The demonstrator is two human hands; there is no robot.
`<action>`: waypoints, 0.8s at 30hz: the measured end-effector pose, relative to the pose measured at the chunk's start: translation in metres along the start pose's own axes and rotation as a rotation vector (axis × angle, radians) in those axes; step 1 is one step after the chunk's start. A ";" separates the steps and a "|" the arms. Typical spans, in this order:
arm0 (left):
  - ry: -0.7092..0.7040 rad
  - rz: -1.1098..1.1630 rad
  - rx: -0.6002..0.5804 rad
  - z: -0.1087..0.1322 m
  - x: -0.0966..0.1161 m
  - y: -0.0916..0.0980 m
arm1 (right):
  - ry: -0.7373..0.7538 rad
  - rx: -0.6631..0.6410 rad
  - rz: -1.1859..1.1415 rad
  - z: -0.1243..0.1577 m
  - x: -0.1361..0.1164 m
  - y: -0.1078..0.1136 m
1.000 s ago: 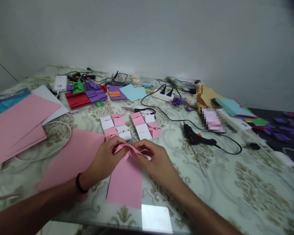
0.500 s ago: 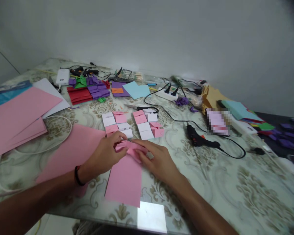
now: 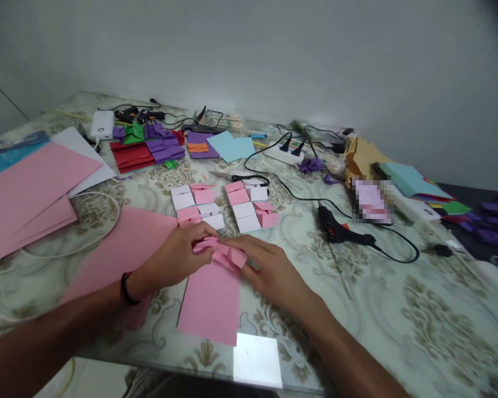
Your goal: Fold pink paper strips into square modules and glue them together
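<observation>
Head view: both hands have hold of a small piece of folded pink paper (image 3: 233,256) in front of the person. The left hand (image 3: 180,255) has its grip nearly closed, pinching one end between thumb and fingers. The right hand (image 3: 271,268) holds the other end in a looser grip, thumb and fingers a little apart around it. Just below is a flat pink strip (image 3: 209,312) on the worktop (image 3: 373,326); I can't tell if they join.
</observation>
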State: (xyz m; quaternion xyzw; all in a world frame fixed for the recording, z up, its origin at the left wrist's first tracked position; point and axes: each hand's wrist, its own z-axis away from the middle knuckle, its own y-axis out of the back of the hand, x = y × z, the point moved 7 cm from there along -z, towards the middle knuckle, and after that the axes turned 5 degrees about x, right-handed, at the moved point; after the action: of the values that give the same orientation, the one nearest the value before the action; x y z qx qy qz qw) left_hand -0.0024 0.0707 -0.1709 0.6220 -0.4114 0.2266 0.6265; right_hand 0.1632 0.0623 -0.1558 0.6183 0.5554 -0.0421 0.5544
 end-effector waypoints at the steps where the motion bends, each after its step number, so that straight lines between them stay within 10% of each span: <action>1: -0.016 -0.012 -0.010 0.000 0.001 -0.001 | -0.002 0.010 -0.004 0.000 0.001 0.000; 24: -0.103 -0.065 -0.145 0.023 0.023 -0.029 | -0.226 0.330 0.048 0.006 -0.009 -0.011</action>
State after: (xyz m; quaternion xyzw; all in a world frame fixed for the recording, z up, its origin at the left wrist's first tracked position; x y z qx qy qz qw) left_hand 0.0284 0.0402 -0.1728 0.5989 -0.4382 0.1435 0.6547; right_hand 0.1550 0.0491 -0.1590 0.7053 0.4604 -0.1884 0.5051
